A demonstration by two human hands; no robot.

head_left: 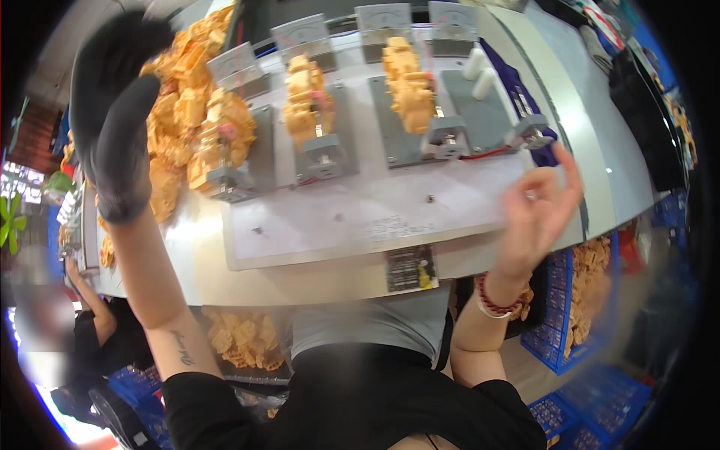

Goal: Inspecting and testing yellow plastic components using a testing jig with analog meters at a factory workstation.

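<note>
My left hand [116, 127], in a dark glove, is raised at the far left over a heap of orange moulded plastic parts [193, 75]. Its thumb stands apart from the fingers, and I see nothing in it. Bare and blurred, my right hand [536, 214] is open beside the rightmost grey clamp [531, 133], index finger stretched up towards it; a small shiny spot shows among the fingers. Orange parts sit on three fixtures: the left one [225, 135], the second one [304, 101] and the third one [409, 86]. On the rightmost grey plate [469, 120] stand two white pegs [484, 82].
Panel meters [386, 28] stand behind the fixtures. A white sheet [322, 240] with small metal bits lies in front, by a dark card [411, 270]. Below the table are a box of orange parts [244, 341] and a blue crate [551, 307]. Another person's arm [94, 304] shows at left.
</note>
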